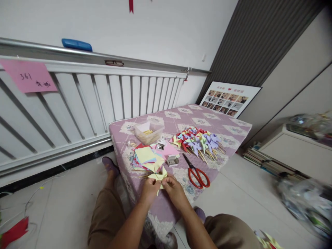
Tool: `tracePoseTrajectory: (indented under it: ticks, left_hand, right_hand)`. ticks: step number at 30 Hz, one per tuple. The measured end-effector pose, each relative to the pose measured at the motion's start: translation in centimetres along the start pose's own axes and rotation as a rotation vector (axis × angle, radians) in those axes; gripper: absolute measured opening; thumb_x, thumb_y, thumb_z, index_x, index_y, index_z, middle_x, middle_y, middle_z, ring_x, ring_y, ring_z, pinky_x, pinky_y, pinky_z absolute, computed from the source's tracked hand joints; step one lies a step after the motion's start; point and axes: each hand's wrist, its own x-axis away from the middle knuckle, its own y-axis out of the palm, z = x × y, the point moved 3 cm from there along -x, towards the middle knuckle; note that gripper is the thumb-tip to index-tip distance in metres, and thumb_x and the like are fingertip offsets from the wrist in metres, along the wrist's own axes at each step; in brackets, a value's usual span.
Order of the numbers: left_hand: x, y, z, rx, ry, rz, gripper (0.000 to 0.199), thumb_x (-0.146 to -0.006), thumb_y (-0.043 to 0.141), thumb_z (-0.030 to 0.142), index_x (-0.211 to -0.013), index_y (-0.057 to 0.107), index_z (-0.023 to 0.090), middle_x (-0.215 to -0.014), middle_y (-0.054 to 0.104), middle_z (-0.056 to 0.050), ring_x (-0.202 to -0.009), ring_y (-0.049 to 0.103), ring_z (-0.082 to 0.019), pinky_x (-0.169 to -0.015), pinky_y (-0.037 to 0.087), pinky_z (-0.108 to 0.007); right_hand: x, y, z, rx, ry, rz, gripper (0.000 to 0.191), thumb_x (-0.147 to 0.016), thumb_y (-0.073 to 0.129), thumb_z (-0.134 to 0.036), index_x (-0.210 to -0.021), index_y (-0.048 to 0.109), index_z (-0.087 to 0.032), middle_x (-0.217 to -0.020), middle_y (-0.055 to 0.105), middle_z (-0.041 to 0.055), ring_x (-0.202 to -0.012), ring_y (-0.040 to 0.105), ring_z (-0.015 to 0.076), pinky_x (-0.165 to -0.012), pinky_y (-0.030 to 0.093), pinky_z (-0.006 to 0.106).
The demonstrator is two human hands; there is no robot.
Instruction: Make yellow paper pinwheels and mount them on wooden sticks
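Between my two hands is a yellow paper pinwheel (157, 176), its pointed blades sticking up and down. My left hand (150, 189) pinches its left side, and my right hand (174, 188) grips the right side near the middle. Just beyond lies a stack of coloured paper squares (145, 155), yellow on top. Two small open boxes, a silver one (160, 146) and a grey one (172, 160), sit beside the stack. Red-handled scissors (195, 173) lie to the right, blades pointing away. A heap of finished pinwheels on sticks (198, 141) rests farther back.
A clear plastic box (155, 135) holds wooden sticks. The patterned tablecloth (181, 119) covers the table. A white radiator (129, 93) runs along the wall behind. On the right stand a photo board (243, 90), a white cabinet (293, 147) and plastic bags (306, 200) on the floor.
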Motion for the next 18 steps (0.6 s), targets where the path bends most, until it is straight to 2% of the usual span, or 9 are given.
tracePoseTrajectory:
  ticks: [8, 14, 18]
  left_hand:
    - [-0.2, 0.4, -0.1, -0.038, 0.0, 0.043, 0.016, -0.07, 0.059, 0.031, -0.07, 0.067, 0.017, -0.062, 0.067, -0.001, -0.062, 0.061, -0.018, -0.061, 0.044, -0.026]
    - [-0.2, 0.6, -0.8, -0.034, 0.009, 0.037, 0.021, -0.067, 0.057, 0.037, -0.063, 0.063, 0.018, -0.059, 0.064, -0.001, -0.058, 0.058, -0.018, -0.057, 0.043, -0.027]
    - [-0.3, 0.6, -1.1, -0.032, 0.029, 0.028, 0.024, -0.066, 0.059, 0.041, -0.066, 0.065, 0.018, -0.063, 0.068, -0.003, -0.063, 0.062, -0.021, -0.06, 0.047, -0.029]
  right_hand:
    - [0.2, -0.1, -0.2, -0.054, 0.092, 0.092, 0.027, -0.074, 0.068, -0.045, -0.063, 0.062, -0.021, -0.067, 0.063, 0.0015, -0.072, 0.059, 0.0205, -0.067, 0.046, 0.029]
    - [0.3, -0.1, 0.4, -0.131, 0.149, 0.104, 0.014, -0.068, 0.065, -0.032, -0.062, 0.057, -0.021, -0.064, 0.056, -0.0018, -0.064, 0.052, 0.0166, -0.064, 0.043, 0.028]
    - [0.4, 0.0, 0.7, -0.172, 0.168, 0.132, 0.019, -0.065, 0.067, -0.03, -0.062, 0.051, -0.022, -0.06, 0.052, -0.0046, -0.061, 0.048, 0.0147, -0.06, 0.041, 0.026]
